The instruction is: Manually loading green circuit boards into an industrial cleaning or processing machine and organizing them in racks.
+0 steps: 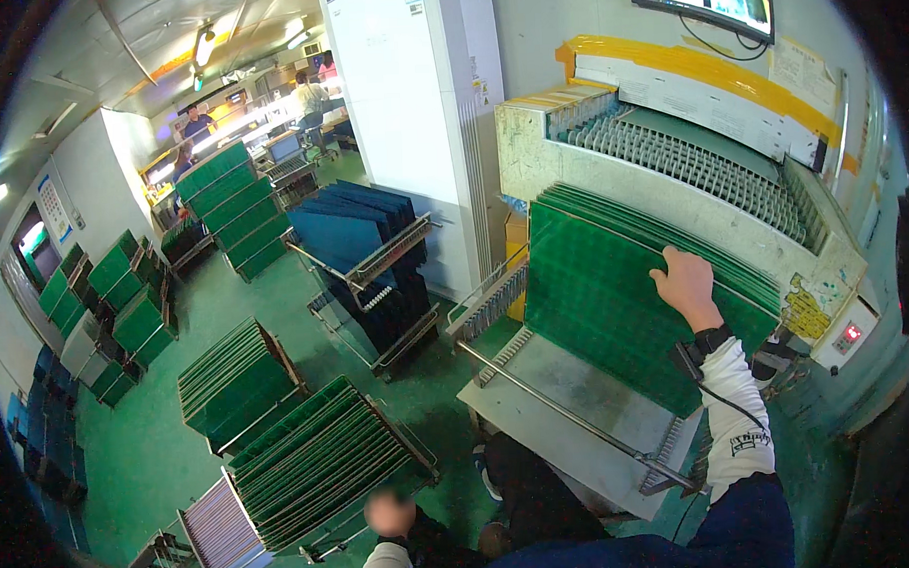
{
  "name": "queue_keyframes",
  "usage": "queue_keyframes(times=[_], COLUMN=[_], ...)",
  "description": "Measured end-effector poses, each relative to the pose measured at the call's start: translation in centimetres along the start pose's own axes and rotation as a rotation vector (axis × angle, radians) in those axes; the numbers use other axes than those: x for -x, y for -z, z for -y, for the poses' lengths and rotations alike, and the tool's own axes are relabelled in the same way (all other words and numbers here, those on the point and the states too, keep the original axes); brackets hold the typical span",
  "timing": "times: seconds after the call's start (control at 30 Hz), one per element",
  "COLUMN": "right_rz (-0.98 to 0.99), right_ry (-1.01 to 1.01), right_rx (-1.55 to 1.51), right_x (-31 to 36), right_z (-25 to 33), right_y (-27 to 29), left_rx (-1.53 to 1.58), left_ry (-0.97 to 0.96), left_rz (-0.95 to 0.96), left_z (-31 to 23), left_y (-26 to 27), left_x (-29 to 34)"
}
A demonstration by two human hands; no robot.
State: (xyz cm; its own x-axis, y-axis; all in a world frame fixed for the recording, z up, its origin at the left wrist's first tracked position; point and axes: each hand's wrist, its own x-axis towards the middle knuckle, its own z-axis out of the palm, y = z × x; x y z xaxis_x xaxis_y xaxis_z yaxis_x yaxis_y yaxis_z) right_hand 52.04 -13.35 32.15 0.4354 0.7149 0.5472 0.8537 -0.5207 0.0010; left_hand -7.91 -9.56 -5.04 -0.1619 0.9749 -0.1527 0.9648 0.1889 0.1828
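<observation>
Green flat boards point(605, 299) stand close together on edge in a metal rack at the right. My right hand point(687, 288) is closed over the top edge of the front boards, thumb on the near face; how many boards it grips is hidden. A dark band and a cable are around that wrist. My left hand point(389, 512) is low in the middle, blurred, beside the near corner of a floor rack full of upright green boards point(320, 459). Its fingers cannot be made out.
A slotted machine point(711, 165) with yellow tape stands behind the boards. The rack's metal rail point(559, 406) crosses in front of me. Left of it are a rack of dark blue boards point(347, 228) and more green stacks point(232, 207). People point(308, 94) are far back.
</observation>
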Motion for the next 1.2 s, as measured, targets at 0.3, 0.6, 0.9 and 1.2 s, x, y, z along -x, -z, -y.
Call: queue_keyframes(times=[0.3,0.6,0.9,1.2], right_rz=[0.000,-0.052,-0.037,-0.033], right_ry=[0.000,0.031,0.015,0.012], right_rx=[0.006,-0.015,-0.011,-0.005], right_x=[0.01,0.05,0.02,0.06], right_z=[0.01,-0.32,-0.21,-0.14], right_y=[0.08,-0.46,-0.33,-0.15], left_rx=[0.009,0.010,0.021,0.014], left_ry=[0.003,0.003,-0.002,-0.006], left_rz=[0.012,0.001,-0.004,-0.017], left_z=[-0.07,-0.15,-0.11,0.05], left_y=[0.07,0.24,0.16,-0.15], left_x=[-0.07,0.04,0.06,-0.04])
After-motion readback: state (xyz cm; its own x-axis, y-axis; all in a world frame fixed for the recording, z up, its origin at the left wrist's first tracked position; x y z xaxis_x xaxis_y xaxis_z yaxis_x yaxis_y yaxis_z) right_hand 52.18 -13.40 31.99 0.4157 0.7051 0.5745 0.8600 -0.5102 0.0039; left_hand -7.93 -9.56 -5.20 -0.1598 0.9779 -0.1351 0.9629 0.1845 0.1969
